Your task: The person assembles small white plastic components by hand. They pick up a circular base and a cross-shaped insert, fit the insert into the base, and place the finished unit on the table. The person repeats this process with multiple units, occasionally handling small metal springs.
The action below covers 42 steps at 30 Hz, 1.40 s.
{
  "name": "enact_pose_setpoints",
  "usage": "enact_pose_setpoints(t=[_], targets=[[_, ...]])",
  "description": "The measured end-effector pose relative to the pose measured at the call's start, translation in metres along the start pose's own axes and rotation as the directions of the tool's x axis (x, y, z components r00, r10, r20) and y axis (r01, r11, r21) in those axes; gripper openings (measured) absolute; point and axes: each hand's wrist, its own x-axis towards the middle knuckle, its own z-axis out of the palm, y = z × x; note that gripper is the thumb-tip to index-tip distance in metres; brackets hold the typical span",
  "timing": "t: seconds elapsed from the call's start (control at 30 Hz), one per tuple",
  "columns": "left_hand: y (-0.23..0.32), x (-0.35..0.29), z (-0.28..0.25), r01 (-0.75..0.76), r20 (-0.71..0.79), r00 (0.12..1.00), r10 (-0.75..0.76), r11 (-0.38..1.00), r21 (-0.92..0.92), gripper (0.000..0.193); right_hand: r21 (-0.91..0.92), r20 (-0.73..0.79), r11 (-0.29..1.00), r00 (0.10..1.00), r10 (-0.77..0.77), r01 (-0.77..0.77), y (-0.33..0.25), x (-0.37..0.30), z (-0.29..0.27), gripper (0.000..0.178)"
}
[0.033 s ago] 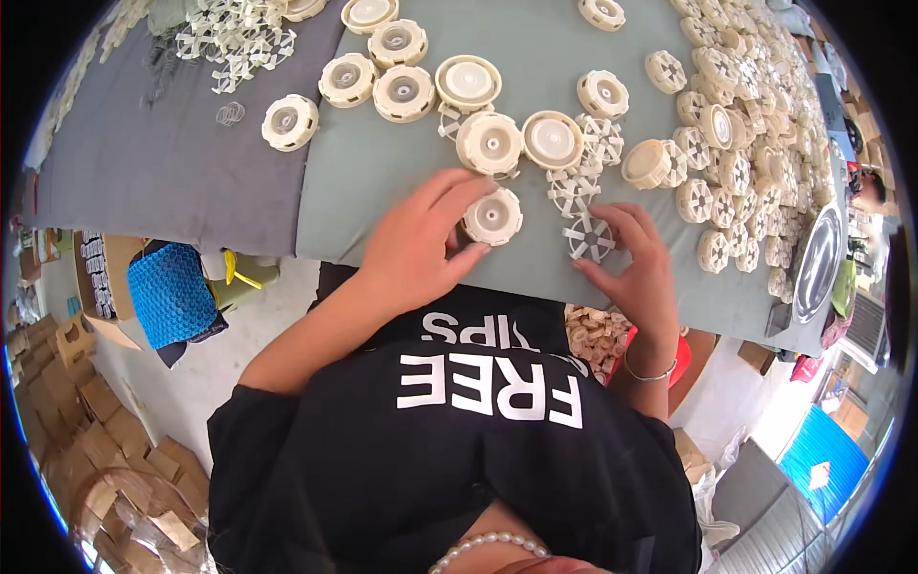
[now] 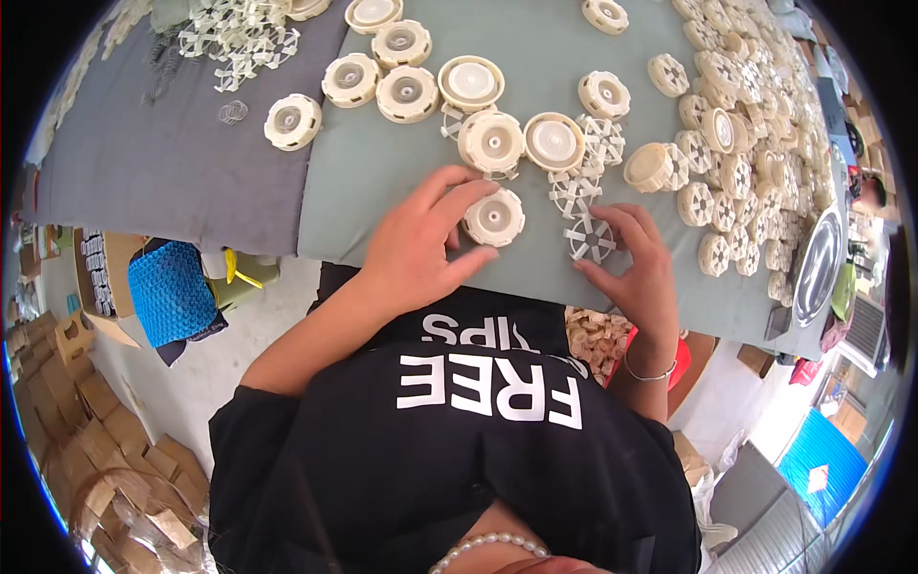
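My left hand (image 2: 418,239) is beside a round cream plastic cap (image 2: 493,217) lying on the table, its fingers and thumb spread apart around the cap's left side. The thumb tip sits just off the lower rim; the index finger is at the upper rim. To the right, my right hand (image 2: 636,263) has its thumb and index finger at opposite edges of a flat white spoked ring (image 2: 590,239). More spoked pieces (image 2: 576,194) lie just beyond it. Another cream cap (image 2: 491,142) rests beyond the left hand's cap, beside a cap with a pale disc (image 2: 554,142).
Several cream caps (image 2: 406,94) stand farther left. A big pile of assembled caps (image 2: 736,172) covers the right side. White spoked parts (image 2: 239,43) and a wire coil (image 2: 232,112) lie on the grey cloth (image 2: 182,163). A box of small parts (image 2: 595,340) is below the table edge.
My left thumb and fingers have opened slightly away from the cream cap. My right hand stays at the spoked ring.
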Motion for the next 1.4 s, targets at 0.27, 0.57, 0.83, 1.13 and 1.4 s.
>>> enact_pose_setpoints(t=[0.27,0.57,0.83,1.13,1.4], targets=[[-0.019,0.025,-0.051,0.048,-0.376,0.926,0.04,0.974,0.22,0.036,-0.118,-0.447,0.992,0.889,-0.099,0.052,0.019,0.019,0.018,0.055],[-0.035,0.092,-0.062,-0.174,-0.182,0.892,0.415,0.684,0.708,0.051,0.525,0.284,0.789,0.808,-0.516,0.319,-0.043,0.018,0.064,0.058],[-0.06,0.103,-0.073,-0.15,-0.016,0.959,0.282,0.556,0.818,0.05,0.156,-0.098,0.886,0.9,-0.426,0.436,-0.022,0.145,0.059,0.054],[-0.029,0.04,-0.035,-0.282,0.167,0.959,0.229,0.726,0.627,0.058,0.131,0.015,0.971,0.979,-0.205,0.201,-0.044,0.067,0.033,0.055],[-0.017,0.023,-0.023,-0.343,0.071,0.939,0.335,0.907,0.244,0.079,0.129,-0.052,0.991,0.998,-0.03,0.037,-0.027,0.036,0.034,0.057]])
